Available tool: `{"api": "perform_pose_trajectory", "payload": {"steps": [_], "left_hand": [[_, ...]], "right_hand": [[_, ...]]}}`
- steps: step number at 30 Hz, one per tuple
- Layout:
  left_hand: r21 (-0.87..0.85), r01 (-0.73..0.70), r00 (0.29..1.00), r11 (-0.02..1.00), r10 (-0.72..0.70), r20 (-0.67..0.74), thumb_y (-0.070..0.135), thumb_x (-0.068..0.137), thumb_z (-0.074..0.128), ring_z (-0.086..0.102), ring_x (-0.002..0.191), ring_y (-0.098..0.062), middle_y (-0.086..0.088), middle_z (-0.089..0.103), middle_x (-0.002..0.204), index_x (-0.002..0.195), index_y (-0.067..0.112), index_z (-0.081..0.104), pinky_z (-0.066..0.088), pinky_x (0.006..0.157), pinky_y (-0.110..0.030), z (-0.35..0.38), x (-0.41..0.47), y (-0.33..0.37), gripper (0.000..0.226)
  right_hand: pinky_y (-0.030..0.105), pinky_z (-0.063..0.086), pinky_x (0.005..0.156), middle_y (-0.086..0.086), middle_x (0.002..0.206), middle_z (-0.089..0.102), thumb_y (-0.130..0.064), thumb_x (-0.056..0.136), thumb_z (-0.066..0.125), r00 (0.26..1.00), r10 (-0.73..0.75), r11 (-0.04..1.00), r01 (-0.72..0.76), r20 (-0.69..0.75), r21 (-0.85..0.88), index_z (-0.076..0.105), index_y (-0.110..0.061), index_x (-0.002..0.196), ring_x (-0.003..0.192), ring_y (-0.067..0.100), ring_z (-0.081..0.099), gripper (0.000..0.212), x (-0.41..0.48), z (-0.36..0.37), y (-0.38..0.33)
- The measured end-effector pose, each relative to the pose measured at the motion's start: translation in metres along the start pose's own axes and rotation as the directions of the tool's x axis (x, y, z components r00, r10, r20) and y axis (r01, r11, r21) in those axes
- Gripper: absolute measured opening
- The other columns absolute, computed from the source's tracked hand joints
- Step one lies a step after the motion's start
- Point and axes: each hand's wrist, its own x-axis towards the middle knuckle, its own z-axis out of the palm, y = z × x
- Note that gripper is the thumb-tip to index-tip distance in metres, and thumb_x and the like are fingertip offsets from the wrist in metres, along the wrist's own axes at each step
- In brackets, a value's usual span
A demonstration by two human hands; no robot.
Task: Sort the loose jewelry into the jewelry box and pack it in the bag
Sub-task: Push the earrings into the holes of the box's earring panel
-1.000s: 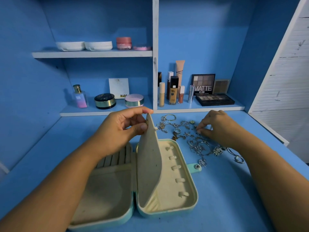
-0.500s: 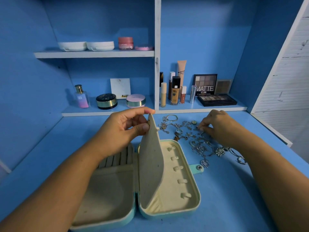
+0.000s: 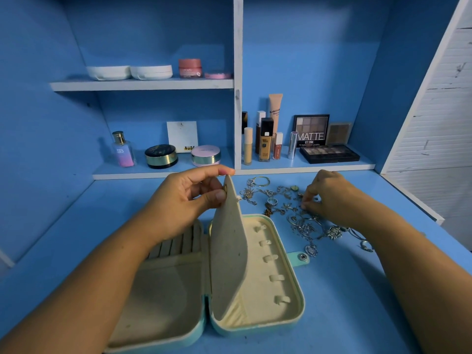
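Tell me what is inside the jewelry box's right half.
Five cream tabs in a row, nothing on them. The upright flap, pinched by the left hand, hides the strip beside the hinge.

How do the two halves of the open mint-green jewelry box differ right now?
The left half has padded ring slots and an open tray; the right half has a column of five small tabs. A cream flap stands raised over the right half, pinched by the left hand; the left half has no flap. Both are cream-lined, with no jewelry visible in them.
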Motion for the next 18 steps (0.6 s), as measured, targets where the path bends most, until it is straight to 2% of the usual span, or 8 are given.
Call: {"api": "perform_pose_trajectory", "payload": {"steps": [5,11,13,15,17,18], "left_hand": [[-0.011,0.014,1.0,1.0,-0.014,0.005,0.021,0.077,0.068,0.063,0.083,-0.01,0.008,0.062,0.079,0.107,0.04,0.071,0.054,0.094,-0.036,-0.002,-0.001,0.001,0.035],[-0.048,0.058,0.998,0.997,-0.058,-0.002,0.015,0.075,0.068,0.063,0.081,-0.006,0.004,0.06,0.08,0.11,0.029,0.068,0.051,0.08,-0.018,-0.004,-0.001,0.003,0.037],[-0.063,0.061,0.998,0.996,-0.062,-0.007,0.013,0.075,0.068,0.062,0.078,-0.005,0.004,0.06,0.079,0.11,0.026,0.067,0.05,0.077,-0.016,-0.004,-0.001,0.005,0.037],[-0.071,0.069,0.998,0.995,-0.07,-0.01,0.012,0.075,0.067,0.062,0.078,-0.004,0.004,0.06,0.079,0.11,0.025,0.067,0.05,0.076,-0.015,-0.004,-0.001,0.005,0.037],[-0.083,0.074,0.997,0.994,-0.075,-0.008,0.012,0.075,0.068,0.062,0.078,-0.004,0.004,0.06,0.079,0.11,0.024,0.067,0.05,0.076,-0.015,-0.005,-0.001,0.005,0.037],[-0.095,0.076,0.997,0.993,-0.077,-0.006,0.011,0.074,0.068,0.063,0.078,-0.003,0.004,0.061,0.08,0.11,0.023,0.067,0.05,0.076,-0.015,-0.005,-0.001,0.005,0.037]], "right_hand": [[0.036,0.042,0.093,-0.001,0.103,0.044,-0.034,0.09,0.06,1.0,0.014,0.999,-0.013,0.012,-0.039,0.068,-0.02,0.1,0.109,0.022,0.041,0.019,0.002,0.003,-0.002],[0.037,0.041,0.093,0.002,0.113,0.046,-0.035,0.093,0.055,0.997,0.072,0.996,-0.07,0.027,-0.064,0.065,-0.021,0.1,0.109,0.021,0.039,0.02,0.0,0.002,-0.004],[0.036,0.042,0.089,0.002,0.113,0.048,-0.032,0.092,0.057,0.995,0.074,0.996,-0.07,-0.068,0.057,0.067,-0.021,0.098,0.107,0.02,0.043,0.017,-0.003,-0.001,-0.008],[0.027,0.04,0.08,-0.002,0.108,0.048,-0.03,0.091,0.06,0.972,0.07,0.968,-0.012,-0.224,0.249,0.067,-0.023,0.092,0.1,0.016,0.048,0.01,-0.009,-0.007,-0.019],[0.018,0.04,0.069,-0.007,0.099,0.054,-0.029,0.09,0.061,0.946,0.112,0.875,0.051,-0.303,0.482,0.064,-0.027,0.085,0.084,0.005,0.054,0.006,-0.017,-0.011,-0.041],[0.014,0.042,0.063,-0.007,0.092,0.061,-0.028,0.09,0.061,0.947,0.146,0.772,0.072,-0.286,0.631,0.063,-0.027,0.083,0.074,0.0,0.057,0.008,-0.022,-0.012,-0.056]]}}
